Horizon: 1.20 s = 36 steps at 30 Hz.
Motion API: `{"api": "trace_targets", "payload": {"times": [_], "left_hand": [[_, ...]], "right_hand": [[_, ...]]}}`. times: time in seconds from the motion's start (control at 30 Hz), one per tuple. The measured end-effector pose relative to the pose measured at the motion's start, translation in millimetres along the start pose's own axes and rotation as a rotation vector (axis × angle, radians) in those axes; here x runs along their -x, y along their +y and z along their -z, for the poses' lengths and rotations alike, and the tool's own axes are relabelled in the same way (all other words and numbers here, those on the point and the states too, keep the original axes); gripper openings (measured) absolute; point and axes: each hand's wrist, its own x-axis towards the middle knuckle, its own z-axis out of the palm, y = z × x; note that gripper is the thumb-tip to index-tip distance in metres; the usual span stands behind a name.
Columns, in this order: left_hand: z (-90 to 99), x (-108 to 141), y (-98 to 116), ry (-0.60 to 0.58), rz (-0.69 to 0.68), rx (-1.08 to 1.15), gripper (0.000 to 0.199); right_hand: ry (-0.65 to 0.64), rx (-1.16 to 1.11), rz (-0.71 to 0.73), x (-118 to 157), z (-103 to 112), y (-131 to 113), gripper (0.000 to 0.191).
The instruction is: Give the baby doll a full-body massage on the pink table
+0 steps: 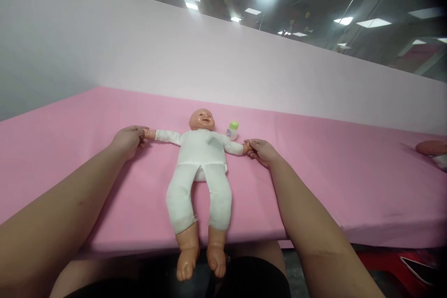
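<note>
A baby doll [201, 149] with a white cloth body lies on its back, head away from me, its feet hanging past the front edge of the pink padded table [139, 205]. Its arms are stretched out to both sides. My left hand [130, 140] is closed around the doll's hand on the left of the view. On the other side, my right hand [262, 150] pinches the doll's other hand between thumb and fingers. Close to the doll's head and shoulder stands a small bottle [233, 130] with a green cap, touched by neither hand.
A pale wall [223, 70] rises behind the table, with glass above it reflecting ceiling lights. At the far right edge lies another doll-like head [432, 148], partly cut off. Below the table on the right is a red object [387, 265].
</note>
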Motion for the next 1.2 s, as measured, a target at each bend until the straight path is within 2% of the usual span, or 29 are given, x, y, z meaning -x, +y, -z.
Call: {"api": "trace_targets", "payload": {"times": [0.17,0.33,0.57,0.7,0.9,1.07,1.2], "left_hand": [[2.9,-3,-3,-0.031,0.01,0.068,0.026],[3.0,0,-1,-0.033,0.036,0.169,0.031],[2.8,6,1,-0.07,0.007,0.175,0.03],[4.1,4,-4,-0.07,-0.051,0.114,0.028],[5.6,2,-8,-0.051,-0.101,0.034,0.025],[3.5,4,-5,-0.018,-0.048,0.074,0.023],[5.7,6,-3,-0.066,-0.01,0.17,0.024]], "right_hand": [[-0.041,-0.079,-0.006,2,4,-1,0.032],[-0.027,-0.147,-0.022,5,7,-3,0.028],[-0.052,-0.069,0.027,5,5,1,0.047],[-0.012,-0.008,0.053,4,1,3,0.05],[0.066,0.051,0.073,1,-5,5,0.038],[0.112,0.01,0.06,-3,-9,7,0.044],[0.108,-0.052,0.033,-1,-8,7,0.043]]}}
